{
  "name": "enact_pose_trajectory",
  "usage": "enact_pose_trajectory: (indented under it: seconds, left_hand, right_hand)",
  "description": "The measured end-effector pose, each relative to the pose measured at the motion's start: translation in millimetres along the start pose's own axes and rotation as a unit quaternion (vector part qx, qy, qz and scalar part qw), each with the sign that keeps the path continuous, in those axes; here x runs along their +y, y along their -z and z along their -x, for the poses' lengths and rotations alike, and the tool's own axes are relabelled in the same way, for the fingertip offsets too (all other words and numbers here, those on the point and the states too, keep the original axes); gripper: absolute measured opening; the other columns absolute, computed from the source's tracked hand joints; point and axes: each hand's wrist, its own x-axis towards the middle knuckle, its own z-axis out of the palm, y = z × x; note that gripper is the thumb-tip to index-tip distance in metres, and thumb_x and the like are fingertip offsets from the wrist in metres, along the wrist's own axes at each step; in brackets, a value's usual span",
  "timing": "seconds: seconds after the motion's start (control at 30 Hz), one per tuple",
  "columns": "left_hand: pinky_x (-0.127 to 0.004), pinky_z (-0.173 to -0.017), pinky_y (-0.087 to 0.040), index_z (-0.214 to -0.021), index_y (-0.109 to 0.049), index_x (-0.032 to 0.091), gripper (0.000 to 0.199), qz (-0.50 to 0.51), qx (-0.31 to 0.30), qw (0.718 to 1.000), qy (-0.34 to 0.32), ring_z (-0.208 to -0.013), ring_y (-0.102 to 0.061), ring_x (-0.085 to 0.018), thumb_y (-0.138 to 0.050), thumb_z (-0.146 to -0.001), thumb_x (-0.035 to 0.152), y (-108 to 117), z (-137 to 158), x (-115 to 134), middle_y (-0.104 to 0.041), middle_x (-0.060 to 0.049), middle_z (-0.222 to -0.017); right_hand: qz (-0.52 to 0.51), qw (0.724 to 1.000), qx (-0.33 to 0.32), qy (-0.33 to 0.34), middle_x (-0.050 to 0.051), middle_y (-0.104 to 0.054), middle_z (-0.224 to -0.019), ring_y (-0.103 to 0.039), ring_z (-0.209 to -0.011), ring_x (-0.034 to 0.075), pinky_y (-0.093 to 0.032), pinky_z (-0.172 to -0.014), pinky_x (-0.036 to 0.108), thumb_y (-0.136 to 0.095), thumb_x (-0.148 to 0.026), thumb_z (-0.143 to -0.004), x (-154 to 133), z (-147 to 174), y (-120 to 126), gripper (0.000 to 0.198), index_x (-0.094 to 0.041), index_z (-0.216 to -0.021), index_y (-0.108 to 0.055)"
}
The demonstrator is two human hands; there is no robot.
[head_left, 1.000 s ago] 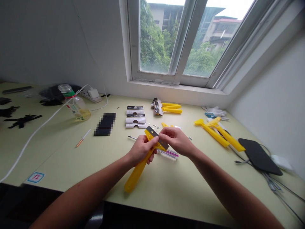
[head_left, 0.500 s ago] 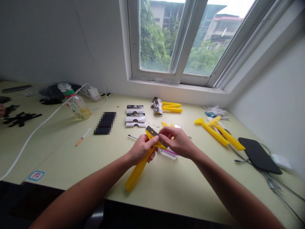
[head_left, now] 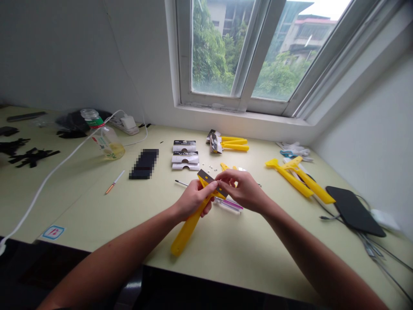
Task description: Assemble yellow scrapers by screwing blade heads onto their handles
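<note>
My left hand [head_left: 197,199] is closed around the head of a yellow scraper [head_left: 187,234], its handle slanting down toward the table's front edge. A dark blade [head_left: 204,175] lies across the scraper's head, with my left thumb pressed on it. Over the blade's other half, my right hand [head_left: 240,187] pinches thumb and fingertips together; whatever is between them is too small to make out. Several small metal nuts [head_left: 210,167] lie just beyond the hands. A screwdriver [head_left: 181,183] pokes out past my left hand, and a clear pack with a purple strip [head_left: 229,205] sits beneath my right.
White-and-black card sleeves [head_left: 185,157] and packaged yellow scrapers [head_left: 234,144] lie at the back. Rightward are two loose scrapers [head_left: 303,176], gloves [head_left: 295,150] and a black pad [head_left: 353,211] with cables. A bottle [head_left: 106,140], a pen-like cutter [head_left: 114,182] and a white cable are at left.
The whole view has shifted slightly. Both hands keep nearly the same hold on the scraper and its blade, with only small finger movement on the right.
</note>
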Motion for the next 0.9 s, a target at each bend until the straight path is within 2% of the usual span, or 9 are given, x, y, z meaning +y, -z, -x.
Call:
enact_pose_trajectory:
  seconds: [0.63, 0.9]
  left_hand:
    - [-0.016, -0.030, -0.036, -0.082, -0.054, 0.013, 0.035, 0.043, -0.016, 0.999, 0.029, -0.036, -0.050, -0.008, -0.056, -0.090, 0.048, 2.4, -0.9, -0.8, -0.056, 0.000, -0.061]
    - [-0.018, -0.028, -0.036, -0.077, -0.055, 0.013, 0.041, 0.023, 0.010, 0.999, 0.040, -0.033, -0.049, -0.010, -0.058, -0.088, 0.053, 2.3, -0.6, -0.5, -0.055, 0.000, -0.053]
  right_hand:
    - [0.057, 0.998, 0.011, -0.034, 0.000, -0.067, -0.075, -0.056, -0.065, 0.011, -0.041, -0.058, 0.023, -0.058, -0.029, -0.088, -12.6, 4.7, -1.3, 0.014, -0.019, -0.085, -0.066]
    - [0.041, 0.998, 0.011, -0.037, 0.000, -0.068, -0.077, -0.056, -0.066, 0.011, -0.042, -0.058, 0.023, -0.055, -0.029, -0.090, -13.4, 5.9, -1.5, 0.015, -0.019, -0.086, -0.065]
